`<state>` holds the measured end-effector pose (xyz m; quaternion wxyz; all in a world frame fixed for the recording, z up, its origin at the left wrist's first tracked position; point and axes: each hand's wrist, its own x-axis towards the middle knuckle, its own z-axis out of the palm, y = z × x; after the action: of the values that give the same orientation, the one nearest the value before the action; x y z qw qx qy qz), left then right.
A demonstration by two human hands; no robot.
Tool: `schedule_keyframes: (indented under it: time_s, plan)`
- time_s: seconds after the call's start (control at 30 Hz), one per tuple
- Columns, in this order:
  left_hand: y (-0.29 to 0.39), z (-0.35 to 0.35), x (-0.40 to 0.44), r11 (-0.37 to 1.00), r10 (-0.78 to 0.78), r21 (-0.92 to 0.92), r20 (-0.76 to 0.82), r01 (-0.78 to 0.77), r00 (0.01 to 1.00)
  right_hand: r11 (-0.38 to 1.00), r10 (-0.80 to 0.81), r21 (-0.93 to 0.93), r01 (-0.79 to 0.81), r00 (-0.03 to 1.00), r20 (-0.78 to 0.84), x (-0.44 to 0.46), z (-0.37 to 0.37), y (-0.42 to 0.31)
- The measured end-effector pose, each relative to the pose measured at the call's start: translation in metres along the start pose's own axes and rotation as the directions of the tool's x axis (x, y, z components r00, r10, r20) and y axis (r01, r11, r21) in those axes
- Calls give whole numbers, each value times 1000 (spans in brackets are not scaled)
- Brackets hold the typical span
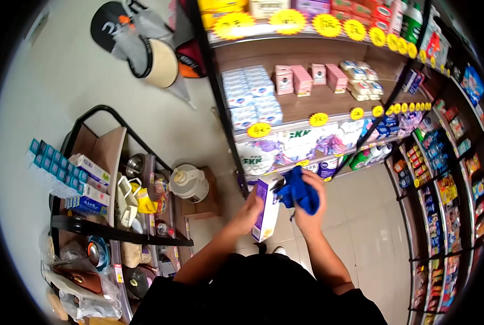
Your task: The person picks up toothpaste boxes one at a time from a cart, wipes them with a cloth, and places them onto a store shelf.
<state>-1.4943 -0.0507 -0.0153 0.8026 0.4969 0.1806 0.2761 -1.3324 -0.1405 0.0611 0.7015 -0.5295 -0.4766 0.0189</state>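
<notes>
Between the low rack (131, 238) and the shelving in front, I have the purple-and-white carton (267, 211) up in the air, tilted, clear of every shelf board. The left hand (245, 214) is clamped on its left side, while the right hand (311, 215) has its fingers closed around a bunched blue cloth (302, 194) at the carton's upper right; from my camera I can't tell whether cloth and carton touch. I'd judge the work to be midway: carton and cloth are both taken up, but the carton is not set down, and I can't read from its faces how much has been gone over. Straight ahead, the wooden shelf (296, 106) bears pink boxes (301, 81) and blue-and-white packs (248, 96), with yellow price tags (259, 130) along its edge and large white-and-purple bags (301, 142) below. To the left, a white lidded appliance (189, 184) on a cardboard box (203, 207) crowds the floor near the rack, which I count as the main obstacle on that side; to the right, over tiled floor (356, 238), run shelves of snack packets (447, 190).
</notes>
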Motion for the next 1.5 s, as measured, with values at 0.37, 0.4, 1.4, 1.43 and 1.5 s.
schedule_keyframes:
  time_s: [0.37,0.4,1.4,1.43,1.5]
  plan:
    - [1,151,112,895,-235,-378,51,236,971,854,-186,-351,384,855,485,-25,-140,15]
    - [-1,151,117,897,-237,-361,94,255,967,852,-172,-358,382,849,499,-37,-149,14]
    - [-33,224,258,917,-351,-93,276,388,895,696,-92,-713,83,995,26,3,-165,54]
    - [-37,227,260,922,-335,-85,306,377,891,692,-94,-717,79,995,20,0,-168,58]
    - [-44,225,271,887,-390,-64,423,457,818,746,-147,-663,55,986,-84,-5,-177,66]
